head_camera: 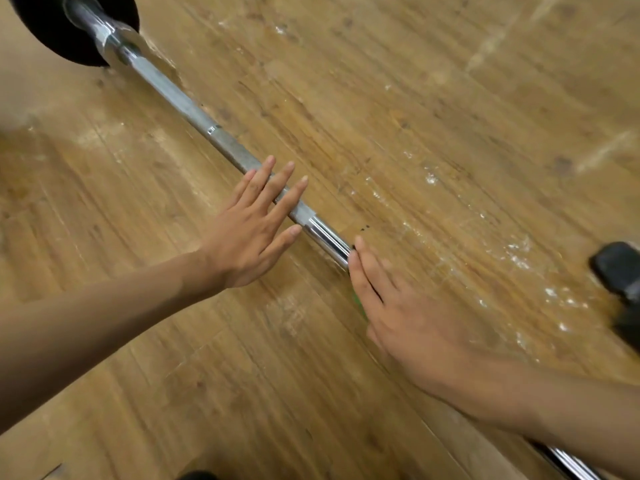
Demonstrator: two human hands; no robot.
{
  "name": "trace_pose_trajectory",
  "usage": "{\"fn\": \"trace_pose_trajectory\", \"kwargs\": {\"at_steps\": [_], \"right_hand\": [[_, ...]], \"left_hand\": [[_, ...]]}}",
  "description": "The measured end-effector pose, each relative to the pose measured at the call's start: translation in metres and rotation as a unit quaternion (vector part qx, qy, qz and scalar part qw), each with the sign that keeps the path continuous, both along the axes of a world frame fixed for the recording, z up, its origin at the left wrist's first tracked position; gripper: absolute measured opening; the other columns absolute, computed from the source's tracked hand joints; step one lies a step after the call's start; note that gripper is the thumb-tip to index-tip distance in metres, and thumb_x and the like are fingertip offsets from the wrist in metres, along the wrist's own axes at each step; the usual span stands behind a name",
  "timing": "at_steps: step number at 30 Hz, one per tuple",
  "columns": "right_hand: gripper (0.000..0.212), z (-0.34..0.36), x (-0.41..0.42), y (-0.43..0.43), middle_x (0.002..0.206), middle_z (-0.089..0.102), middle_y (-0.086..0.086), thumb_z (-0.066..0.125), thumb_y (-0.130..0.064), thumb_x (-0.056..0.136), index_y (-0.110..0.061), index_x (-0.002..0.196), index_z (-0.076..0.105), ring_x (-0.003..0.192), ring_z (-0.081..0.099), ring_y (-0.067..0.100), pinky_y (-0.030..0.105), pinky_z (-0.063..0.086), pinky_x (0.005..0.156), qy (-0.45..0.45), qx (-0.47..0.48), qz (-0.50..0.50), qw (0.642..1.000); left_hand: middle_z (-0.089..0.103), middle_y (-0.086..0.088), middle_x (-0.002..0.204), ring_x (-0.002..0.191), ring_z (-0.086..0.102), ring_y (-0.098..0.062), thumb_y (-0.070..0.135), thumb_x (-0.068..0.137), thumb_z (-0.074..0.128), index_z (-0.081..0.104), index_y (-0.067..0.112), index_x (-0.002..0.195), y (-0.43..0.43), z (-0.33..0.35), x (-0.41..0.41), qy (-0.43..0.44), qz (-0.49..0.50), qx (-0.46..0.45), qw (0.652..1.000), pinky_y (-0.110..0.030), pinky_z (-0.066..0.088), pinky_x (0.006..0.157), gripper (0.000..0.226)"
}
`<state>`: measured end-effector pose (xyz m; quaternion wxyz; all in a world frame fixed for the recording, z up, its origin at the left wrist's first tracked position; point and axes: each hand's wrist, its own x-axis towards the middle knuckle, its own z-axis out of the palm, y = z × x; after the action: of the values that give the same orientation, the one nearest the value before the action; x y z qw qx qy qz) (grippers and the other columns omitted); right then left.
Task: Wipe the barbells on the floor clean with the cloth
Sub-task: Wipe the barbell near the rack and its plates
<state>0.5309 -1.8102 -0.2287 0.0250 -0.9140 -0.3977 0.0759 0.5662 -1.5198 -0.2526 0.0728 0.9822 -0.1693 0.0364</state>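
A: Surface?
B: Scuffed wood floor, white flecks. Barbell lies diagonally on it, dull knurl, chrome middle.
A: Hands?
B: Left hand fingers spread across bar; right hand fingers together, covering it.

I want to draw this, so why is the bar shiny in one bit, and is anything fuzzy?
Head view: light glints off the barbell just ahead of the right hand; same view, that hand and the black weight plate look softly blurred.

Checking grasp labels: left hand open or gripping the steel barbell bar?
Open: the left hand reaches over the long grey steel barbell bar, fingers straight and spread, none curled round it.
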Motion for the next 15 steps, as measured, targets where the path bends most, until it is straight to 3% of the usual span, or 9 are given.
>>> {"fn": "trace_pose_trajectory", "kwargs": {"at_steps": [3,6,9,12,15], "right_hand": [[0.109,0.001,0.041,0.042,0.171,0.011,0.024,0.082,-0.017,0.081,0.004,0.161,0.012,0.155,0.028,0.032,0.037,0.047,0.109,-0.021,-0.004,-0.007,1.0],[0.103,-0.004,0.063,0.042,0.169,0.02,0.022,0.082,-0.018,0.082,0.002,0.161,0.019,0.151,0.038,0.032,0.039,0.045,0.112,-0.025,0.013,-0.034,0.999],[0.079,-0.007,0.08,0.027,0.169,0.021,0.019,0.059,-0.028,0.101,0.001,0.162,0.018,0.152,0.034,0.032,0.047,0.035,0.121,-0.073,0.022,-0.013,0.997],[0.067,-0.011,0.102,0.022,0.165,0.031,0.021,0.041,-0.035,0.105,0.001,0.159,0.026,0.147,0.044,0.035,0.049,0.044,0.114,-0.099,0.034,-0.024,0.994],[0.067,-0.011,0.114,0.017,0.162,0.038,0.021,0.042,-0.038,0.102,0.0,0.157,0.036,0.135,0.057,0.036,0.048,0.057,0.095,-0.112,0.044,-0.031,0.992]], "left_hand": [[0.02,-0.01,0.173,0.162,0.001,-0.03,0.05,0.112,0.016,0.019,0.018,0.167,-0.006,0.001,0.025,-0.007,-0.016,0.012,1.0,-0.043,-0.001,0.131,0.064],[0.02,-0.009,0.173,0.162,0.008,-0.029,0.052,0.112,0.017,0.021,0.021,0.167,-0.002,0.0,0.053,-0.03,-0.044,0.063,0.997,-0.05,0.005,0.131,0.063],[0.017,-0.009,0.174,0.162,0.008,-0.031,0.06,0.109,0.019,0.022,0.021,0.167,0.009,0.004,0.085,-0.048,-0.02,0.077,0.996,-0.057,0.008,0.13,0.07],[0.018,-0.011,0.174,0.162,0.007,-0.033,0.066,0.107,0.017,0.026,0.022,0.166,0.022,0.008,0.127,-0.045,-0.019,0.07,0.996,-0.059,0.003,0.129,0.074],[0.026,-0.011,0.171,0.161,0.012,-0.034,0.068,0.106,0.017,0.034,0.024,0.163,0.02,0.005,0.157,-0.036,-0.032,0.029,0.998,-0.055,0.002,0.129,0.074]]}}
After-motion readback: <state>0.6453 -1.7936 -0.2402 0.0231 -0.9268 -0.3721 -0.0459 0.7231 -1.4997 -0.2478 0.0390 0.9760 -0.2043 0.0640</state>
